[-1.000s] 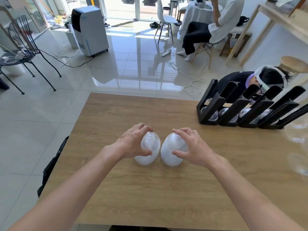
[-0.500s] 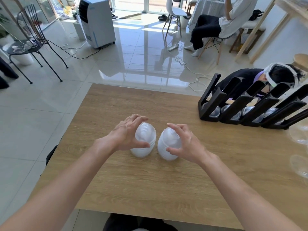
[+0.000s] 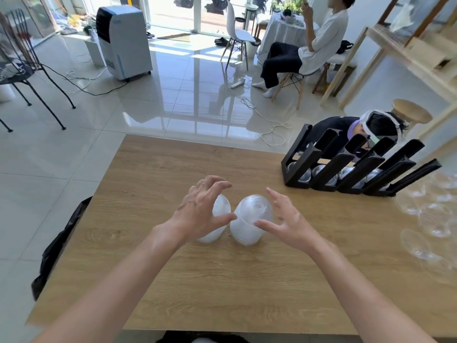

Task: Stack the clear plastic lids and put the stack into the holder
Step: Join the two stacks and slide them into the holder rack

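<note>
My left hand [image 3: 197, 214] and right hand [image 3: 288, 222] hover with fingers spread, gripping nothing, either side of two stacks of lids in the middle of the matte, wood-grain table [image 3: 173, 288]. The left stack [image 3: 217, 219] and right stack [image 3: 252, 219] are domed, ribbed, cloudy-clear plastic, nearly touching. Loose clear lids [image 3: 430, 219] gleam along the right edge. At the far right corner stands the black slotted holder [image 3: 346, 167], glossy domes inside. No writing is legible.
</note>
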`<action>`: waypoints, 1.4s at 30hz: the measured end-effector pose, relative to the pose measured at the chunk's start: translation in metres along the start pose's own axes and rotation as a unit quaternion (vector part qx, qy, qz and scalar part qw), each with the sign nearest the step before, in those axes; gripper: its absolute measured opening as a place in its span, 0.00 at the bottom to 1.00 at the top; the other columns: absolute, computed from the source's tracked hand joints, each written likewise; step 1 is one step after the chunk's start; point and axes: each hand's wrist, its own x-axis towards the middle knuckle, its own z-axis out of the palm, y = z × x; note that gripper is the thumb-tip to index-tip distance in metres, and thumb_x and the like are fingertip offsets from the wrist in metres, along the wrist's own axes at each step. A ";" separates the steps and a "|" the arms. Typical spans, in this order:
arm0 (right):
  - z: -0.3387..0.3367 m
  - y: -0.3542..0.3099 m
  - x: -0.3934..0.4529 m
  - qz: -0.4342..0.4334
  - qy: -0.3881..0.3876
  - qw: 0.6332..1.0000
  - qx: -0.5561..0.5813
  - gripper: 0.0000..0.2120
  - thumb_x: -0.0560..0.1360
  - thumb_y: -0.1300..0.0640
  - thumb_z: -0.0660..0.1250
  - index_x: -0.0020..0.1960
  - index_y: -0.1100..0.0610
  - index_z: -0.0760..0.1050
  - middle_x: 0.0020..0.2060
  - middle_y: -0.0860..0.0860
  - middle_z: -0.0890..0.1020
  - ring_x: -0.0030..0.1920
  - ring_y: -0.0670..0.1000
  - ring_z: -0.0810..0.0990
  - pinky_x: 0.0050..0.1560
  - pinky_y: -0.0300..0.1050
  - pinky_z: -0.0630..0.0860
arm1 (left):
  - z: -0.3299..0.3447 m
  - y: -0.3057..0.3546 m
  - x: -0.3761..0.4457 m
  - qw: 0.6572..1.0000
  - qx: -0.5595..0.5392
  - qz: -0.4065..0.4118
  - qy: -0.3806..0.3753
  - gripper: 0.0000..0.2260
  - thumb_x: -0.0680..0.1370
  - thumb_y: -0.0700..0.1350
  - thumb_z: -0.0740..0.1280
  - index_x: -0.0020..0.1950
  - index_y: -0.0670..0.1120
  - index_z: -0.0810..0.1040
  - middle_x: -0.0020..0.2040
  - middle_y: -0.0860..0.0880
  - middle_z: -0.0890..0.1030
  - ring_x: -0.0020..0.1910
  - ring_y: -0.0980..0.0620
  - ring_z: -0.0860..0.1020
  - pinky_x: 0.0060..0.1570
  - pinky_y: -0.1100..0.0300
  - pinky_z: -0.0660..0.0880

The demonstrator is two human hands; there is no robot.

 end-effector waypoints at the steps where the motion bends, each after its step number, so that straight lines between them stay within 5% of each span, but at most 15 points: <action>1: -0.001 0.001 -0.002 0.016 0.008 1.000 0.016 0.49 0.66 0.25 0.72 0.80 0.36 0.54 0.78 0.39 0.61 0.76 0.42 0.64 0.73 0.53 0.70 | 0.003 0.002 -0.002 1.000 -0.004 0.006 0.011 0.32 0.74 0.59 0.74 0.75 0.51 0.70 0.72 0.52 0.69 0.70 0.50 0.69 0.68 0.55 0.65; 5: 0.001 0.010 -0.011 0.057 0.026 0.996 0.069 0.44 0.69 0.24 0.69 0.79 0.37 0.60 0.76 0.41 0.68 0.72 0.41 0.69 0.60 0.37 0.70 | 0.017 0.005 -0.015 0.999 -0.027 0.014 0.014 0.29 0.75 0.58 0.75 0.73 0.50 0.72 0.69 0.51 0.71 0.68 0.48 0.70 0.69 0.52 0.67; 8: 0.002 0.020 -0.013 0.077 0.016 0.992 0.098 0.45 0.68 0.27 0.72 0.79 0.38 0.60 0.75 0.42 0.70 0.72 0.42 0.70 0.65 0.43 0.71 | 0.022 0.006 -0.015 0.999 -0.018 0.027 0.007 0.28 0.75 0.57 0.74 0.73 0.49 0.73 0.68 0.51 0.72 0.68 0.49 0.71 0.71 0.54 0.64; 13: 0.011 0.043 -0.010 0.092 -0.034 0.985 0.145 0.56 0.61 0.32 0.82 0.81 0.40 0.56 0.74 0.44 0.70 0.73 0.43 0.69 0.60 0.38 0.72 | 0.023 0.016 0.006 1.000 0.016 0.012 -0.007 0.27 0.77 0.61 0.69 0.74 0.52 0.71 0.70 0.52 0.72 0.70 0.50 0.70 0.71 0.55 0.64; 17: 0.035 0.066 -0.007 0.093 -0.060 0.984 0.139 0.62 0.57 0.33 0.84 0.81 0.37 0.52 0.75 0.44 0.69 0.74 0.43 0.67 0.75 0.54 0.68 | 0.033 0.035 0.032 0.996 0.029 -0.045 -0.069 0.31 0.77 0.66 0.66 0.77 0.57 0.65 0.74 0.55 0.68 0.73 0.51 0.67 0.67 0.56 0.65; 22: 0.069 0.092 0.001 0.057 -0.031 0.993 0.095 0.63 0.54 0.30 0.82 0.78 0.30 0.48 0.65 0.32 0.67 0.70 0.41 0.66 0.70 0.48 0.69 | 0.059 0.058 0.055 0.987 0.041 -0.087 -0.131 0.33 0.77 0.67 0.66 0.78 0.57 0.62 0.76 0.56 0.64 0.74 0.53 0.66 0.63 0.58 0.66; 24: 0.078 0.099 0.007 0.040 -0.002 0.998 0.048 0.65 0.52 0.26 0.79 0.80 0.35 0.49 0.61 0.33 0.67 0.66 0.44 0.68 0.65 0.46 0.70 | 0.070 0.066 0.058 0.985 0.028 -0.110 -0.128 0.32 0.77 0.67 0.65 0.78 0.57 0.62 0.76 0.56 0.64 0.75 0.53 0.65 0.67 0.56 0.67; 30: 0.085 0.104 0.023 -0.006 0.028 0.998 -0.049 0.62 0.53 0.25 0.74 0.78 0.53 0.59 0.69 0.47 0.70 0.70 0.50 0.66 0.71 0.48 0.65 | 0.081 0.074 0.063 0.977 0.039 -0.155 -0.141 0.29 0.79 0.64 0.65 0.78 0.57 0.64 0.76 0.55 0.64 0.74 0.53 0.66 0.70 0.51 0.69; 36: 0.080 0.104 0.037 -0.039 0.029 0.996 -0.069 0.60 0.54 0.29 0.79 0.77 0.57 0.63 0.66 0.49 0.73 0.70 0.48 0.66 0.70 0.46 0.61 | 0.076 0.066 0.065 0.973 0.037 -0.168 -0.153 0.28 0.78 0.65 0.67 0.76 0.61 0.65 0.72 0.58 0.68 0.64 0.54 0.73 0.53 0.60 0.66; 42: 0.076 0.104 0.040 -0.033 0.024 0.997 -0.060 0.56 0.56 0.31 0.77 0.76 0.54 0.64 0.63 0.47 0.74 0.66 0.48 0.68 0.68 0.47 0.65 | 0.070 0.061 0.073 0.968 0.029 -0.179 -0.172 0.33 0.76 0.65 0.69 0.78 0.59 0.63 0.72 0.55 0.69 0.64 0.51 0.74 0.60 0.56 0.70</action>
